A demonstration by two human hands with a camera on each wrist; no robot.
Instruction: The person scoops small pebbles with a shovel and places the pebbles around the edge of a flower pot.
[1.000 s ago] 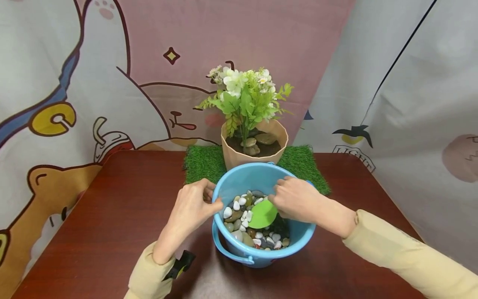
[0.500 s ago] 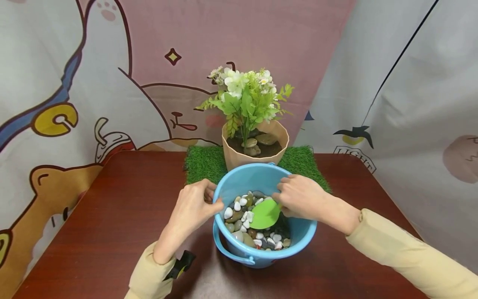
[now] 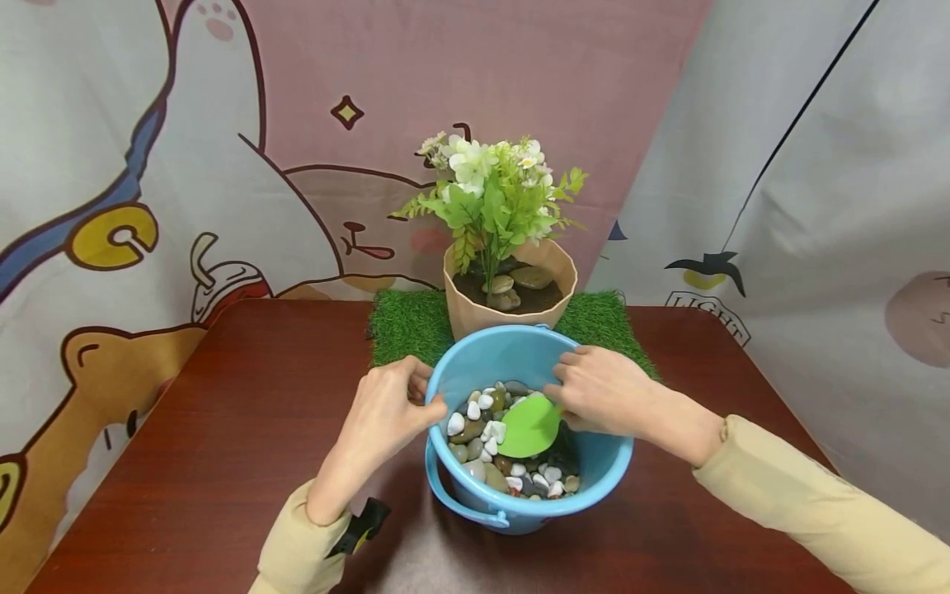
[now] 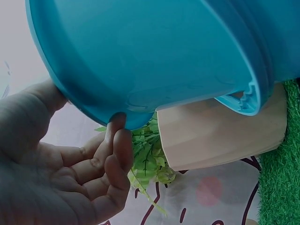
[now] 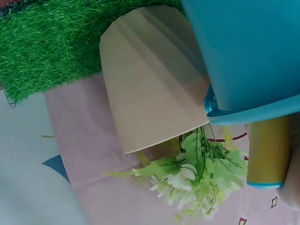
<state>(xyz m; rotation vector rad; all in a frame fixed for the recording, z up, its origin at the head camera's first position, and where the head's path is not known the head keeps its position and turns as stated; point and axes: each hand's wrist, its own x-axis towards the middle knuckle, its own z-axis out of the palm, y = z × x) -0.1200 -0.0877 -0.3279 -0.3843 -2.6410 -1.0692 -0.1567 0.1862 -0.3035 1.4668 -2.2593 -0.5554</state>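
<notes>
A light blue bucket (image 3: 519,503) holds white, grey and brown pebbles (image 3: 467,429). My left hand (image 3: 378,412) pinches the bucket's left rim between thumb and fingers; the left wrist view shows a fingertip against the rim's outside, with the other fingers curled loosely below. Inside the bucket, my right hand (image 3: 604,392) grips a toy shovel, whose green blade (image 3: 529,426) lies over the pebbles. Its yellow handle (image 5: 268,152), with a blue edge at the end, sticks out beside the bucket's rim in the right wrist view. Most of the grip is hidden there.
Behind the bucket stands a beige flowerpot (image 3: 512,312) with white flowers (image 3: 475,165), soil and stones. It sits on a green artificial grass mat (image 3: 408,326) at the back of the brown table (image 3: 282,396). A printed cloth (image 3: 594,74) hangs behind. The bucket's handle (image 3: 460,510) hangs down in front.
My right hand has shifted slightly right and drawn the shovel a little with it, so more of the blade's base shows. My left hand stays on the rim.
</notes>
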